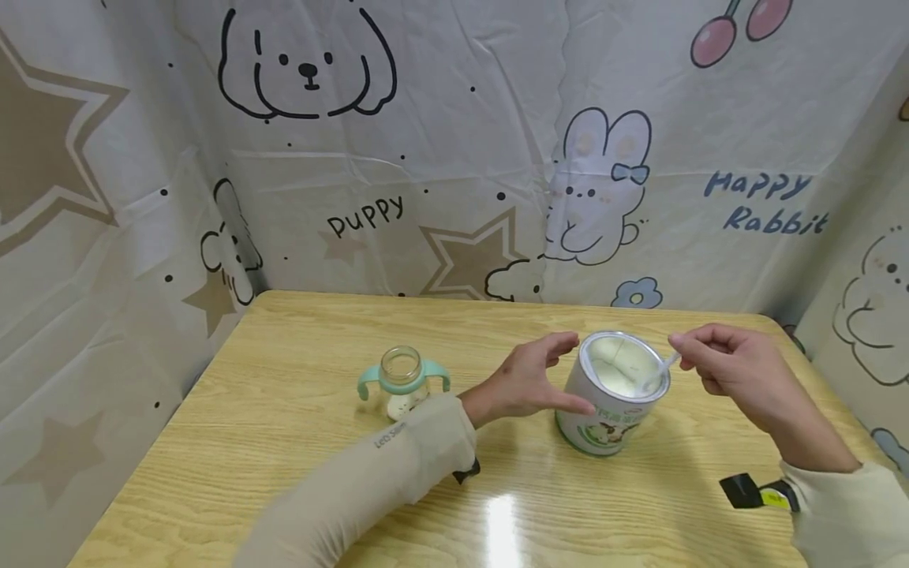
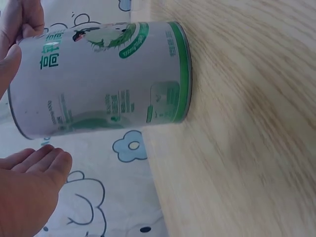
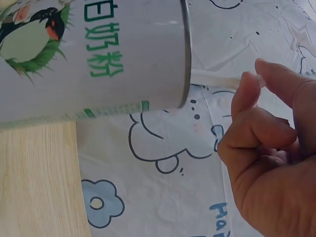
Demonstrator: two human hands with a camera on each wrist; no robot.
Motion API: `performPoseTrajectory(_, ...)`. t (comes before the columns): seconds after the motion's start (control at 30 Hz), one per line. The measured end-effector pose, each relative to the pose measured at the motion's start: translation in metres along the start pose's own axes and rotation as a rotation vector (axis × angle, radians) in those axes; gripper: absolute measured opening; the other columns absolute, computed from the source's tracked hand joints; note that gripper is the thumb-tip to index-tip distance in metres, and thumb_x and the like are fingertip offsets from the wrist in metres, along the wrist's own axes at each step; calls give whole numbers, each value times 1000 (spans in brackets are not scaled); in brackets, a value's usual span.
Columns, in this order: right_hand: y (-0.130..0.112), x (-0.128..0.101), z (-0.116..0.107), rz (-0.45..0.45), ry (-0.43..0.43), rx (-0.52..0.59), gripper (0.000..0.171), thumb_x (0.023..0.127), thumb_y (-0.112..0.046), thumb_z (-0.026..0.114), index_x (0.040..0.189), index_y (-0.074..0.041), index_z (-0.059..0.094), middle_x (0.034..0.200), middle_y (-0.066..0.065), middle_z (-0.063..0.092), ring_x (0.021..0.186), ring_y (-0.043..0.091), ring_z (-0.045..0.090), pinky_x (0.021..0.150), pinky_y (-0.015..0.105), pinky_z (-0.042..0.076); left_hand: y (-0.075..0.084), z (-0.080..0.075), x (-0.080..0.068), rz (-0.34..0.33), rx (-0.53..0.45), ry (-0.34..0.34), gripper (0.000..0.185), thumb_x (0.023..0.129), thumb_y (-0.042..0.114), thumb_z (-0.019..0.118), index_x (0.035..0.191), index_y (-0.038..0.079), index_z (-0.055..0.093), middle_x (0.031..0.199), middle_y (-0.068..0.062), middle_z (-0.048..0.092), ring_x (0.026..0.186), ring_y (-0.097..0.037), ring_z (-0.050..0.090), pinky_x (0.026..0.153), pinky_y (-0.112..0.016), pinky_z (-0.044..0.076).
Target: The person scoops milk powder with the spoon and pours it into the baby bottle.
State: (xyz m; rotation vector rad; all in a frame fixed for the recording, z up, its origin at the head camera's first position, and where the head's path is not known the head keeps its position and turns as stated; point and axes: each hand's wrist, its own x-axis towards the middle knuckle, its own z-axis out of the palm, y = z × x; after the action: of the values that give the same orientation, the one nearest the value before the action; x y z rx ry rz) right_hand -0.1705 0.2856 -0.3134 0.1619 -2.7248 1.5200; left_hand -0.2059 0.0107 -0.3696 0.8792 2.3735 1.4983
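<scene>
Cream long sleeve (image 1: 369, 485) at near left, slanting toward table middle. Left hand (image 1: 521, 383): wide grip, thumb and fingers spread at left side of white cylindrical can with green lettering (image 1: 604, 426), holding nothing; fingers clear of wall, thumb contact unclear. Can upright, lidless, right of middle on light wood-grain table (image 1: 298, 339), pale contents inside. Right hand (image 1: 738, 367): narrow pinch, thumb and index finger on handle of translucent white plastic scoop (image 1: 662, 369), slanting over right rim, lower end inside can. Clear bottle with mint-green two-handled collar (image 1: 403, 385) upright, uncapped, at left. Far side: pale cartoon-print cloth (image 1: 440, 142).
</scene>
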Motion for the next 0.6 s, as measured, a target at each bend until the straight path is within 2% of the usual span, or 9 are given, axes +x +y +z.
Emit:
performPoseTrajectory(0.1, -4, 2, 6, 7, -5, -54, 35, 100, -30, 63, 95, 4, 64, 75, -4, 59, 54, 10, 44, 46, 26, 41, 0, 6, 2, 6, -10, 6, 93, 72, 18, 93, 149, 3, 41, 151, -9, 46, 137, -15, 45, 109, -19, 38)
performPoseTrajectory(0.2, -7, 4, 13, 12, -16, -110, 41, 99, -35, 64, 98, 7, 65, 73, -3, 60, 53, 11, 43, 46, 26, 41, -1, 11, 4, 28, -18, 19, 91, 72, 18, 92, 148, 5, 43, 147, -7, 50, 134, -12, 47, 109, -20, 39)
performPoseTrajectory(0.33, -9, 5, 21, -1, -29, -184, 40, 98, -35, 66, 97, 5, 67, 72, 0, 63, 55, 12, 44, 46, 26, 39, -1, 17, 6, 52, -18, 46, 89, 73, 19, 92, 147, 7, 45, 142, -5, 55, 129, -9, 50, 108, -21, 40)
performPoseTrajectory(0.6, -17, 6, 29, -33, -55, -292, 37, 97, -38, 67, 96, -1, 69, 79, 3, 70, 69, 17, 49, 54, 28, 36, 1, 21, 8, 41, -5, 68, 87, 73, 20, 92, 146, 8, 46, 139, -5, 57, 127, -10, 52, 107, -21, 42)
